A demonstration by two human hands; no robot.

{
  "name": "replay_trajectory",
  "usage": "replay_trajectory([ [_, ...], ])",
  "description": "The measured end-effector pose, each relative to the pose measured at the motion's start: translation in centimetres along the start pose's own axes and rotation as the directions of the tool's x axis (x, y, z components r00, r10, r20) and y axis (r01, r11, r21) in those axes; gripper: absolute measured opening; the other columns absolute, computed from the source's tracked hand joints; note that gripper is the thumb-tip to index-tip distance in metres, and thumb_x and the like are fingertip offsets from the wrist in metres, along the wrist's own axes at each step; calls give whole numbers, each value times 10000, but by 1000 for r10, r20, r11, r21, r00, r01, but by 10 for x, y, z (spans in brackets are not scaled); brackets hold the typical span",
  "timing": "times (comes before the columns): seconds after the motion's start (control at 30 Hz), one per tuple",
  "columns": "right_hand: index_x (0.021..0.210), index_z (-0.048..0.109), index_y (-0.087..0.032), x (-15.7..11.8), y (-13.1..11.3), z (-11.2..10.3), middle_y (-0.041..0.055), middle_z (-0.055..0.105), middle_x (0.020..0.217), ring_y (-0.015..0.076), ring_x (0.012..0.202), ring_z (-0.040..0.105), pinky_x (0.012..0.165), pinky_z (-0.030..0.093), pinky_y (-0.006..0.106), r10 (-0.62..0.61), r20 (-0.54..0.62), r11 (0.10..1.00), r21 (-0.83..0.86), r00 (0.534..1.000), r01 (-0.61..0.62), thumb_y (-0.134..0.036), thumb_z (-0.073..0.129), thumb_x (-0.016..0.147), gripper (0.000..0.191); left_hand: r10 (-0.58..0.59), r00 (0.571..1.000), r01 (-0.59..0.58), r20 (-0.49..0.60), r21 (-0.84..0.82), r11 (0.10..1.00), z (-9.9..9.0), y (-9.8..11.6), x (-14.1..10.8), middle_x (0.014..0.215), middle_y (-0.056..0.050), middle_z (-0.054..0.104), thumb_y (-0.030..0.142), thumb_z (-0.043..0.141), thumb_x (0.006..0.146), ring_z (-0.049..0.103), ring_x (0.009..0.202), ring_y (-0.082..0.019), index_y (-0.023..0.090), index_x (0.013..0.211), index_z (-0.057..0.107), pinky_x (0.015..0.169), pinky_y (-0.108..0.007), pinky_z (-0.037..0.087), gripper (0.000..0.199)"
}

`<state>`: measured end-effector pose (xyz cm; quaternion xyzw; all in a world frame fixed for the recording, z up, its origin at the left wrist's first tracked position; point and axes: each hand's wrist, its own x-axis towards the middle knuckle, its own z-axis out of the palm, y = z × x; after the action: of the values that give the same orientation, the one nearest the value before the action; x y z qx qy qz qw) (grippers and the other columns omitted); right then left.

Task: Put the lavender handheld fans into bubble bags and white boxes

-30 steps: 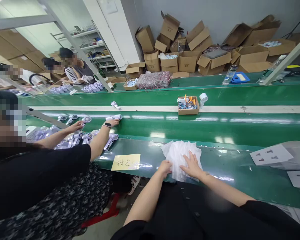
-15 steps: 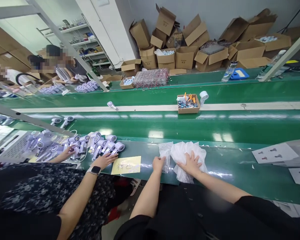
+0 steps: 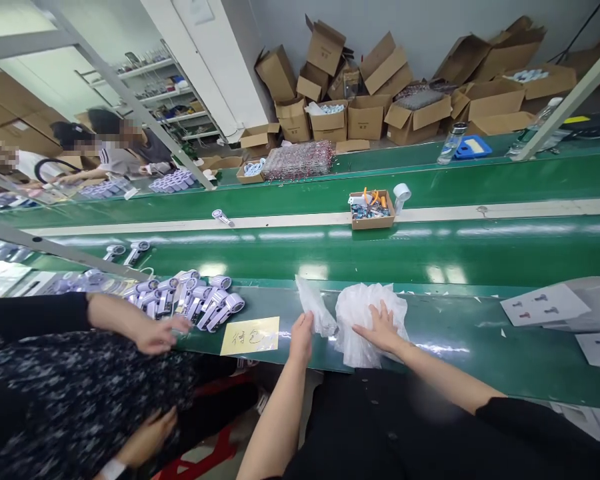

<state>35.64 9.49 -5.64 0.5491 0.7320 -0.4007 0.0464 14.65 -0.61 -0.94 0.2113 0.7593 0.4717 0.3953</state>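
Observation:
A single translucent plastic bag (image 3: 314,305) hangs tilted from my left hand (image 3: 301,337), its lower left edge pinched between thumb and fingers. My right hand (image 3: 381,328) lies spread on a pile of similar plastic bags (image 3: 351,310), fingers apart and palm down. The pile rests on the green worktop (image 3: 450,333). Left of my left hand, a yellow paper sign (image 3: 250,335) with handwritten characters lies on the worktop. Beyond it is a heap of lilac handheld fans (image 3: 200,300).
A co-worker's hand (image 3: 157,333) reaches near the fans from the left. Across the green conveyor (image 3: 280,250) stand a small box of tools (image 3: 373,220) and another fan (image 3: 222,217). Printed sheets (image 3: 545,307) lie to the right. Cardboard boxes (image 3: 370,119) line the wall.
My left hand has drawn one bag leftward, away from the pile, and turned it aslant. My right hand stays on the pile. The co-worker's hands have pulled back from the fans.

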Motion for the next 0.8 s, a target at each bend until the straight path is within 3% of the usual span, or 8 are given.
replay_trajectory([
  [0.1, 1358, 396, -156, -7, 17, -34, 160, 175, 1506, 357, 1380, 156, 1082, 172, 550, -176, -59, 975, 130, 983, 183, -751, 417, 715, 877, -37, 951, 164, 307, -401, 901, 18, 23, -23, 873, -91, 661, 584, 616, 701, 610, 782, -196, 128, 950, 611, 713, -305, 456, 520],
  [0.2, 1125, 595, -141, -13, 28, -64, 170, 498, 1314, 296, 1264, 412, 1077, 267, 455, -149, -185, 898, 387, 971, 211, -738, 343, 764, 742, -22, 863, 269, 504, -424, 865, 49, 36, -42, 797, -96, 658, 552, 692, 653, 603, 719, -190, 104, 871, 640, 696, -308, 452, 501],
  [0.3, 1048, 619, -163, -14, 27, -81, 133, 649, 1084, 271, 1045, 588, 884, 460, 424, -96, -68, 669, 734, 993, 115, -720, 293, 806, 690, -16, 802, 257, 598, -322, 911, 83, 39, -51, 699, -57, 621, 562, 684, 650, 565, 665, -162, 107, 784, 631, 669, -290, 433, 478],
  [0.4, 967, 622, -155, -10, 24, -91, 83, 687, 885, 224, 818, 638, 692, 506, 334, -76, -104, 461, 878, 992, 127, -662, 541, 723, 568, -16, 858, 62, 513, -71, 996, 105, 39, -52, 557, 15, 496, 581, 610, 689, 457, 572, -112, 140, 615, 552, 576, -242, 361, 451],
  [0.47, 847, 619, -141, -5, 28, -98, 45, 669, 730, 180, 666, 609, 597, 481, 281, 38, -212, 417, 892, 977, 177, -600, 675, 627, 512, 3, 910, -43, 415, 88, 995, 111, 40, -53, 500, 42, 393, 551, 572, 717, 371, 529, -92, 164, 517, 459, 524, -229, 288, 450],
  [0.57, 823, 618, -129, 3, 42, -107, 22, 636, 638, 150, 580, 566, 539, 449, 254, 64, -237, 431, 883, 969, 188, -589, 683, 607, 513, 26, 925, -101, 378, 178, 979, 114, 41, -60, 488, 51, 337, 468, 541, 749, 337, 518, -89, 178, 479, 399, 509, -230, 251, 421],
  [0.67, 927, 621, -125, 14, 56, -108, 41, 659, 702, 171, 649, 594, 594, 480, 282, 3, -228, 578, 795, 974, 185, -613, 581, 687, 545, 24, 918, -116, 397, 211, 971, 125, 37, -69, 504, 60, 353, 397, 533, 751, 387, 514, -91, 189, 537, 398, 506, -218, 289, 328],
  [0.8, 1074, 574, -129, 24, 68, -102, 101, 660, 931, 247, 892, 594, 811, 474, 414, 43, -281, 739, 655, 959, 159, -554, 541, 737, 543, -144, 937, 44, 317, 303, 952, 147, 25, -73, 510, 85, 365, 311, 512, 756, 432, 429, -91, 210, 671, 387, 463, -212, 338, 181],
])
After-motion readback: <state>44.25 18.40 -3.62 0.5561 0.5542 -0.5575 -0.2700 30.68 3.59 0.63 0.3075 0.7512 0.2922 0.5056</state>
